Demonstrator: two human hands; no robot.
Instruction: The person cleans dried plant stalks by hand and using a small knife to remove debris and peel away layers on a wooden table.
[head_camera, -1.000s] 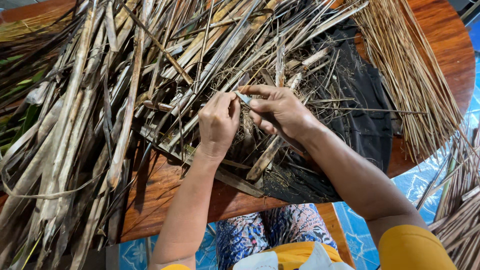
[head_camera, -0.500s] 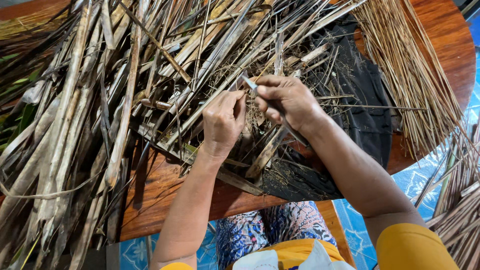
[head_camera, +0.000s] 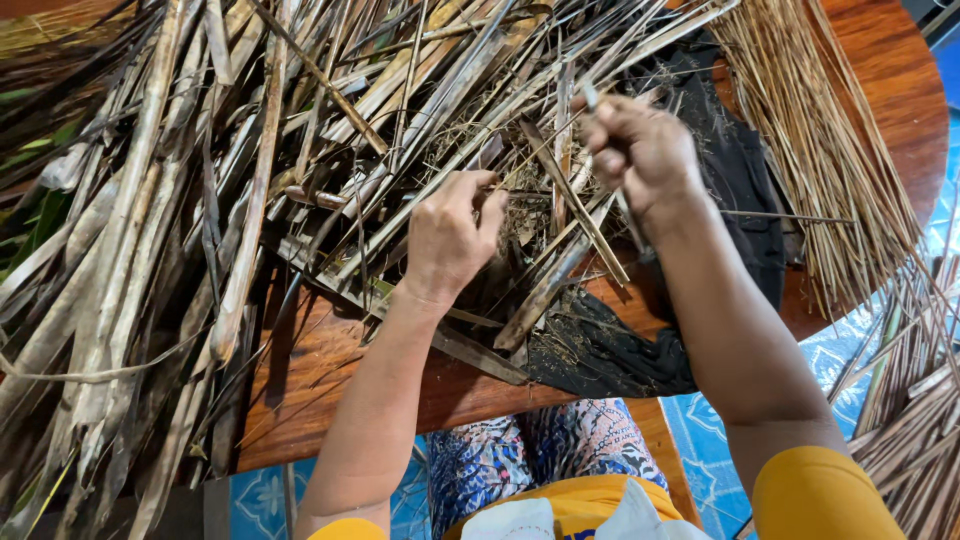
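My left hand (head_camera: 452, 235) is closed on one end of a thin dry leaf strip (head_camera: 530, 175) in the middle of the pile. My right hand (head_camera: 640, 150) is up and to the right of it, fist closed on a small knife (head_camera: 590, 97) whose pale blade sticks out at the top. The strip runs taut between the two hands. Beneath them lies a heap of dry brown palm leaves (head_camera: 250, 190) on a round wooden table (head_camera: 330, 370). A black cloth (head_camera: 740, 170) is under my right wrist.
A bundle of thin stripped leaf ribs (head_camera: 820, 130) lies fanned at the table's right side. More dry stalks (head_camera: 915, 420) hang off the right edge over a blue patterned floor (head_camera: 715, 440). My lap in patterned cloth (head_camera: 520, 465) is below the table edge.
My right hand has lifted and pulled up and to the right, away from my left hand, drawing the knife along the strip. My left hand stayed about where it was.
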